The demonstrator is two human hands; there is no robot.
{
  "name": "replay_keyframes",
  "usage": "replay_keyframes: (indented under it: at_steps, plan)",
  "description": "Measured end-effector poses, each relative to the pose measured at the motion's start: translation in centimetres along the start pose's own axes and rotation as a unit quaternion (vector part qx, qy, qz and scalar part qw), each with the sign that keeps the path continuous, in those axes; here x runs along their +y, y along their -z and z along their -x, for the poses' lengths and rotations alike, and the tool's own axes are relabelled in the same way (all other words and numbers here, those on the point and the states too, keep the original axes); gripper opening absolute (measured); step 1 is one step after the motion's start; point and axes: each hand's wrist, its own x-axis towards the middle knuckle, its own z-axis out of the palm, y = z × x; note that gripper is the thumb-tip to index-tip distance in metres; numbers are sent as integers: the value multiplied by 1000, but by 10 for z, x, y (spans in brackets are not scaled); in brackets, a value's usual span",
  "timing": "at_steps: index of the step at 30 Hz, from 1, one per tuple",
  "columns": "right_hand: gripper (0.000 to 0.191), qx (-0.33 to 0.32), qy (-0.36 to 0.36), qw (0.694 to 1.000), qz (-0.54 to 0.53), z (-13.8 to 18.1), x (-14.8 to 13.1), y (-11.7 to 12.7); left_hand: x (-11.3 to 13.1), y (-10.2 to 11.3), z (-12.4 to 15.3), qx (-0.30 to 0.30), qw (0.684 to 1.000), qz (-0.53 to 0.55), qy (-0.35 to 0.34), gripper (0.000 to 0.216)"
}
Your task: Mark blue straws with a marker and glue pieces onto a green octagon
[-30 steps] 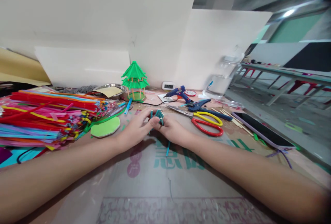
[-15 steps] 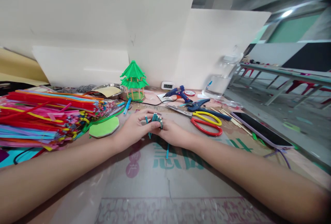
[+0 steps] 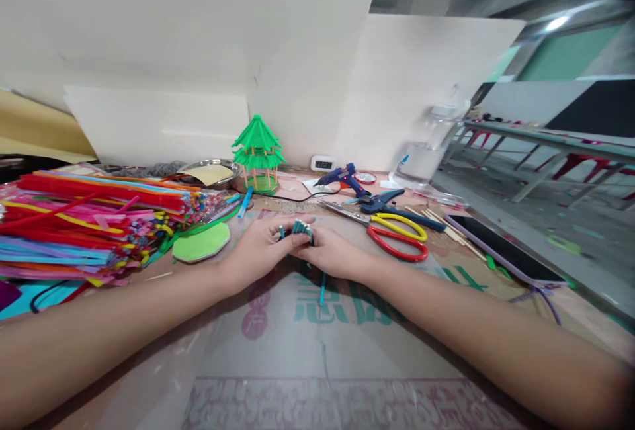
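Observation:
Both my hands meet at the middle of the table over a small bundle of short teal sticks (image 3: 299, 227). My left hand (image 3: 261, 247) pinches the bundle from the left, fingers curled round it. From the right, my right hand (image 3: 329, 253) closes on the same bundle. One loose teal stick (image 3: 322, 288) lies on the cardboard just below my hands. A green paper pagoda model (image 3: 258, 152) stands behind them near the wall.
A big pile of coloured pipe cleaners (image 3: 84, 225) fills the left side, with a green octagon piece (image 3: 201, 243) beside it. Scissors with red and yellow handles (image 3: 391, 235), blue pliers (image 3: 391, 208), a blue glue gun (image 3: 343, 178) and a phone (image 3: 501, 250) lie to the right.
My hands have stayed together on the teal bundle, with my fingers shifting round it and the bundle sinking a little lower between them. The view has shifted slightly.

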Motion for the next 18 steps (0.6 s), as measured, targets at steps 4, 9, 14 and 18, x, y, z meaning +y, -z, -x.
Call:
replay_keyframes:
  at_steps: [4, 9, 14, 18]
  plan:
    - [28, 13, -29, 999, 33, 6, -8, 4, -6, 1, -5, 6, 999, 32, 27, 26]
    - [27, 53, -35, 995, 73, 11, -15, 13, -23, 3, -12, 21, 997, 40, 60, 34]
    - [23, 89, -39, 994, 47, 11, -10, 12, -27, 0, -11, 25, 998, 29, 46, 35]
    - [18, 93, -43, 994, 26, 9, -6, 6, -23, -3, -4, 24, 999, -5, 31, 32]
